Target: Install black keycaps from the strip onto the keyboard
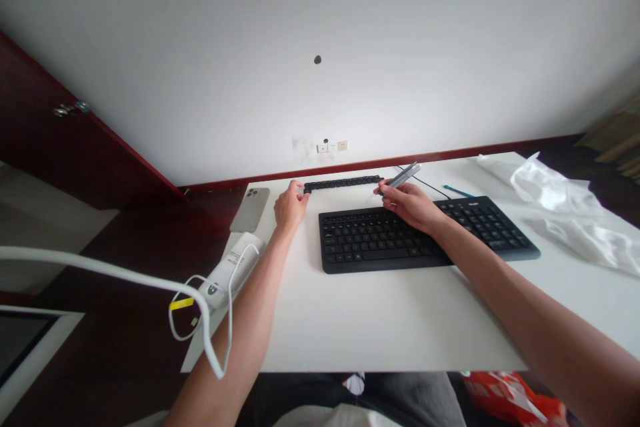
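My left hand [291, 208] is at the left end of a long row of small black pieces [345, 182], which look like keycaps, along the far side of the desk. Its thumb and fingertips close around a small black piece at that end. In my right hand [411, 205] is a grey pen-shaped tool [405, 175], angled up to the right, with a thin pale tip low at the left. This hand is over the upper edge of a black keyboard [380, 255], hiding some of its keys.
A phone [251, 209] and a white power strip [240, 255] with a looping white cable [125, 270] lie along the left edge. To the right are a blue stick [457, 191] and crumpled white plastic [550, 183]. The white desk [370, 320] stands against the wall.
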Available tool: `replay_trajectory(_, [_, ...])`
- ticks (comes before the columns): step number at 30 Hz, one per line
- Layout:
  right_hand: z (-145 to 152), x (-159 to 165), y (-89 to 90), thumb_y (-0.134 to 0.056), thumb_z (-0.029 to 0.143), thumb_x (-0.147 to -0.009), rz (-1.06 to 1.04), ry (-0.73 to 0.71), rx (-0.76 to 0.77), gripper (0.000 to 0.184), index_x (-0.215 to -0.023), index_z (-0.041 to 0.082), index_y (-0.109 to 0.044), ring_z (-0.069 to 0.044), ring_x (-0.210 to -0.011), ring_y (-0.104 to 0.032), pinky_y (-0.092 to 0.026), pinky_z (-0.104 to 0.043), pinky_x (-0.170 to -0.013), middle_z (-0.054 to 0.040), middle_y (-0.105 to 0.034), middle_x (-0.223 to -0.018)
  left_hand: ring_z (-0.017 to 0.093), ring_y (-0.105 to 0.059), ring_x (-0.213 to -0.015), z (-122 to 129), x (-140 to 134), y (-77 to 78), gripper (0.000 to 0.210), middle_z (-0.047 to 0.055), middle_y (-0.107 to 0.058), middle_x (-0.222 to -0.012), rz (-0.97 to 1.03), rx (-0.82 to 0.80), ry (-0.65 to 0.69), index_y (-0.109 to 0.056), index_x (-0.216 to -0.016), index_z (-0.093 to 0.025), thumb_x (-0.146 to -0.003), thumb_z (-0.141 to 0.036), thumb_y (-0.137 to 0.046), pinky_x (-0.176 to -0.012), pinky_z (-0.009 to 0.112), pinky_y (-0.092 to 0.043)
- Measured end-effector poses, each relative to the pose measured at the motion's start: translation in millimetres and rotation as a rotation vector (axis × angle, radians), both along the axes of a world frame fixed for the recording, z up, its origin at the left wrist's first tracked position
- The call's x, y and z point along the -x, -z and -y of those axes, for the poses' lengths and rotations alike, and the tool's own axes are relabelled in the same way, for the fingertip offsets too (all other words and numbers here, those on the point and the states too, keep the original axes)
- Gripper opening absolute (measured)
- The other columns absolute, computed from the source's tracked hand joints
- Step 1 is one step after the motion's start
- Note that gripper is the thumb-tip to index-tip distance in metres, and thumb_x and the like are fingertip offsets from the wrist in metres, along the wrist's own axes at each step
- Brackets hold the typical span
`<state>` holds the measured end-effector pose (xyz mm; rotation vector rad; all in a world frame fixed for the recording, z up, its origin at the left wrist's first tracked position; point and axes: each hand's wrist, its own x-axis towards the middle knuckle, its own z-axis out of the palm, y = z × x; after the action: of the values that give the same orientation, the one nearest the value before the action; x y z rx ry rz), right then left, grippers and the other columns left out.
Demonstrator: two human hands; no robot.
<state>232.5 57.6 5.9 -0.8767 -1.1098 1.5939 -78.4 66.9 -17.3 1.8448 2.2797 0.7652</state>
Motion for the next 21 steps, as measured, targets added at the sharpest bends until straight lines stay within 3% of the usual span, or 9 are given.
replay_trajectory(10, [4, 7, -2.6, -0.092, 0.046, -0.068, 0.126, 0.048, -0.041, 0.044, -0.099, 0.021, -0.074, -0.013, -0.074, -0.059, -0.051, -0.027, -0.067, -0.0039, -0.074, -0.095, 0.021, -0.066, -0.083, 12, -3, -4.5, 0.023, 0.0, -0.067, -0.085, 0.081, -0.044, 0.025, -0.059, -0.118, -0.03, -0.095, -0.031, -0.057, -0.074, 0.028, -0.041])
replay_trajectory(17, [8, 13, -4.7, -0.091, 0.046, -0.069, 0.231, 0.114, -0.109, 0.047, -0.105, 0.021, -0.073, -0.019, -0.088, -0.07, -0.056, -0.03, -0.076, -0.007, -0.078, -0.103, 0.016, -0.055, -0.066, 48, -15, -9.7, 0.027, -0.006, -0.053, -0.067, 0.332, -0.074, 0.27, -0.061, -0.116, -0.025, -0.09, -0.023, -0.052, -0.071, 0.026, -0.043])
replay_trajectory(21, [9, 14, -3.4, -0.088, 0.037, -0.071, 0.262, 0.123, -0.177, 0.044, -0.108, 0.02, -0.07, -0.02, -0.087, -0.072, -0.059, -0.035, -0.08, -0.0087, -0.078, -0.106, 0.015, -0.05, -0.065, 69, -13, -11.8, 0.026, -0.003, -0.056, -0.07, 0.4, -0.076, 0.452, -0.07, -0.105, -0.023, -0.093, -0.026, -0.047, -0.066, 0.025, -0.041])
